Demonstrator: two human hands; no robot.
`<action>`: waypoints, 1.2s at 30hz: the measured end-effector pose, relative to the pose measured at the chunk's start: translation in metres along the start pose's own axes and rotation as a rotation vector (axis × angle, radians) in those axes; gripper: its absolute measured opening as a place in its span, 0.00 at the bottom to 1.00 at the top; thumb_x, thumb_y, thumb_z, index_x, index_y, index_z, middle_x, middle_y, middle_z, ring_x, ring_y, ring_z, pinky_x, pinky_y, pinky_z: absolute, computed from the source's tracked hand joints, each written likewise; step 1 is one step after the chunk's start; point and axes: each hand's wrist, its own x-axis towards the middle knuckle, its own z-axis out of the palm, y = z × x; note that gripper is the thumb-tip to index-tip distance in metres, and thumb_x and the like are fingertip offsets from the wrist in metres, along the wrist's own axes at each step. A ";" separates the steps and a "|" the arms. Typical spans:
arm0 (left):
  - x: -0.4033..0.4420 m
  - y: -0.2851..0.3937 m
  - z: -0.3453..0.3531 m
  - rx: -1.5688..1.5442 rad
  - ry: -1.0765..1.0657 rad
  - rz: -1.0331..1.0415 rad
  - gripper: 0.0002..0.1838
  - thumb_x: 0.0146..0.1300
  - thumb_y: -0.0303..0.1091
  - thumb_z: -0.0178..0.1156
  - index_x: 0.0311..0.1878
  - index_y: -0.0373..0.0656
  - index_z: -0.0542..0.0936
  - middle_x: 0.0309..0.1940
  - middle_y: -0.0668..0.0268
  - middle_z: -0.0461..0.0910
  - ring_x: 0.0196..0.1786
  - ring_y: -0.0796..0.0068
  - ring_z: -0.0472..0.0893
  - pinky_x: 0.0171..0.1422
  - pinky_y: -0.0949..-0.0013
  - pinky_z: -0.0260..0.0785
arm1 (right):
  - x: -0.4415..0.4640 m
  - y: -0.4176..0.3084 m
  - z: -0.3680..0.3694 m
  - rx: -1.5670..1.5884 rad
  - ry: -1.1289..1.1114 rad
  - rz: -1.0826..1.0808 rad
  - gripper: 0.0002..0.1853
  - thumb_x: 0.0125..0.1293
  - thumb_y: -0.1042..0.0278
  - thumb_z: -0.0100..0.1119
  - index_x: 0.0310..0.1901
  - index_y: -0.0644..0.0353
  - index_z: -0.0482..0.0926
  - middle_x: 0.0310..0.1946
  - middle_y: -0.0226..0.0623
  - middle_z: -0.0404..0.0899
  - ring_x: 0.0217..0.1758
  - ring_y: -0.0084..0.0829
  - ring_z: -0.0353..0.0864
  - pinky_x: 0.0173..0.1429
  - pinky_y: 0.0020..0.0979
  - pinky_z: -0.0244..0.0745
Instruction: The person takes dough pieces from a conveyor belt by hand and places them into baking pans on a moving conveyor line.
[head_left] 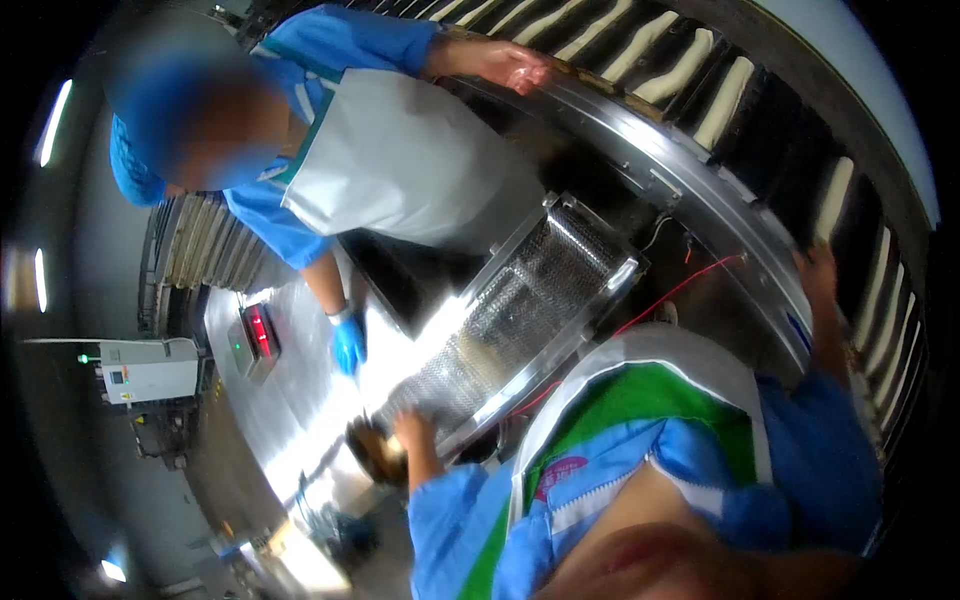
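Machinery fills the space before the person: a mesh conveyor (490, 320) slants across the middle, between the two workers, its low end close to the person's left hand (413, 432). A red cable (676, 290) crosses the dark gap beside it, and a curved metal rail (640, 140) stands between the person's body and the black trays (775, 135) carrying pale strips. Across the conveyor, a co-worker in a white apron (400, 160) holds one hand (512, 66) by the rail and lowers a blue-gloved hand (348, 345) to the shiny table (305, 385). Further left sit a display with red digits (260, 330) and a pale control cabinet (150, 372).

The left forearm angles up, its hand beside a brownish, blurred object (376, 452); the fingers look slightly bent, but whether they grip anything I cannot tell. The right arm stretches out to the side, hand (818, 275) over the rail's tray side, fingers reaching toward the near end of a pale strip (834, 198) lying on the trays. Contact there, and any grip, cannot be made out.
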 end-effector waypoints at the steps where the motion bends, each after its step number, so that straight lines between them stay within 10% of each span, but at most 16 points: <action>1: -0.008 0.013 -0.032 -0.008 -0.119 -0.015 0.26 0.60 0.46 0.56 0.59 0.45 0.72 0.63 0.57 0.68 0.67 0.57 0.65 0.70 0.59 0.58 | 0.000 -0.002 -0.003 -0.004 0.002 0.009 0.21 0.54 0.57 0.70 0.37 0.69 0.79 0.60 0.55 0.69 0.62 0.51 0.70 0.62 0.43 0.70; 6: -0.016 0.021 -0.085 -0.270 -0.163 -0.291 0.26 0.56 0.45 0.59 0.56 0.41 0.76 0.55 0.53 0.76 0.56 0.54 0.76 0.60 0.56 0.68 | -0.004 -0.039 -0.047 -0.016 -0.052 0.020 0.22 0.57 0.61 0.68 0.48 0.66 0.75 0.63 0.51 0.65 0.65 0.50 0.68 0.62 0.45 0.69; 10: 0.017 -0.083 -0.007 -1.023 0.329 -0.417 0.20 0.52 0.36 0.61 0.46 0.35 0.79 0.41 0.54 0.82 0.42 0.61 0.81 0.46 0.63 0.72 | 0.011 -0.087 -0.086 -0.007 0.028 -0.035 0.22 0.58 0.64 0.66 0.52 0.63 0.73 0.65 0.50 0.63 0.65 0.49 0.67 0.64 0.44 0.68; 13: -0.044 -0.071 -0.128 -1.382 0.445 -0.259 0.20 0.53 0.35 0.65 0.46 0.34 0.75 0.35 0.57 0.79 0.32 0.66 0.79 0.39 0.66 0.76 | 0.026 -0.129 -0.104 0.271 -0.100 -0.185 0.21 0.57 0.66 0.66 0.52 0.60 0.74 0.66 0.45 0.63 0.66 0.47 0.66 0.66 0.42 0.66; 19: -0.127 0.023 -0.361 -1.470 0.550 -0.027 0.20 0.54 0.37 0.61 0.48 0.38 0.71 0.40 0.58 0.76 0.47 0.63 0.75 0.54 0.55 0.69 | 0.044 -0.232 -0.067 0.733 -0.425 -0.629 0.34 0.52 0.64 0.70 0.61 0.57 0.69 0.65 0.49 0.61 0.69 0.46 0.62 0.70 0.42 0.61; 20: -0.150 0.091 -0.409 -1.478 0.696 -0.154 0.20 0.54 0.37 0.59 0.49 0.38 0.72 0.43 0.58 0.76 0.49 0.62 0.75 0.55 0.55 0.70 | 0.042 -0.255 -0.081 0.808 -0.487 -0.646 0.37 0.50 0.68 0.72 0.63 0.54 0.67 0.67 0.45 0.59 0.63 0.43 0.70 0.60 0.36 0.74; 24: -0.106 0.122 -0.408 -2.136 0.546 0.593 0.33 0.56 0.42 0.59 0.64 0.38 0.66 0.57 0.47 0.72 0.59 0.52 0.74 0.63 0.50 0.68 | 0.045 -0.300 -0.119 0.885 -0.536 -0.679 0.50 0.46 0.65 0.75 0.70 0.43 0.55 0.72 0.42 0.48 0.64 0.46 0.69 0.61 0.39 0.75; 25: -0.110 0.164 -0.426 -2.187 0.086 1.134 0.33 0.52 0.40 0.55 0.62 0.38 0.65 0.58 0.46 0.68 0.60 0.49 0.71 0.65 0.45 0.65 | 0.053 -0.301 -0.119 0.841 -0.334 -0.675 0.50 0.47 0.65 0.75 0.70 0.41 0.55 0.72 0.42 0.47 0.65 0.47 0.68 0.62 0.40 0.74; 27: -0.092 0.235 -0.434 -2.227 -0.124 1.496 0.46 0.55 0.56 0.50 0.73 0.44 0.47 0.65 0.44 0.60 0.66 0.41 0.63 0.64 0.34 0.61 | 0.084 -0.292 -0.115 1.034 -0.010 -0.682 0.48 0.49 0.61 0.73 0.71 0.36 0.54 0.72 0.48 0.49 0.71 0.51 0.56 0.71 0.51 0.60; 30: -0.107 0.355 -0.465 -2.269 -0.419 1.292 0.38 0.50 0.48 0.59 0.64 0.43 0.62 0.60 0.47 0.66 0.59 0.48 0.71 0.61 0.43 0.67 | 0.136 -0.240 -0.119 0.959 0.275 -0.525 0.36 0.49 0.78 0.69 0.61 0.41 0.70 0.66 0.45 0.61 0.70 0.43 0.62 0.70 0.41 0.64; 33: -0.113 0.457 -0.464 -1.940 -0.823 1.559 0.24 0.43 0.29 0.65 0.47 0.42 0.71 0.46 0.56 0.73 0.52 0.61 0.74 0.54 0.58 0.72 | 0.177 -0.147 -0.107 0.833 0.521 -0.467 0.27 0.49 0.84 0.64 0.54 0.54 0.76 0.63 0.41 0.66 0.67 0.39 0.65 0.70 0.35 0.62; 36: -0.131 0.546 -0.449 -1.513 -0.453 1.731 0.20 0.47 0.18 0.64 0.45 0.42 0.75 0.45 0.60 0.74 0.52 0.66 0.75 0.56 0.62 0.71 | 0.201 -0.061 -0.098 0.567 0.331 -0.381 0.27 0.55 0.82 0.58 0.57 0.46 0.74 0.65 0.39 0.66 0.68 0.43 0.65 0.69 0.37 0.63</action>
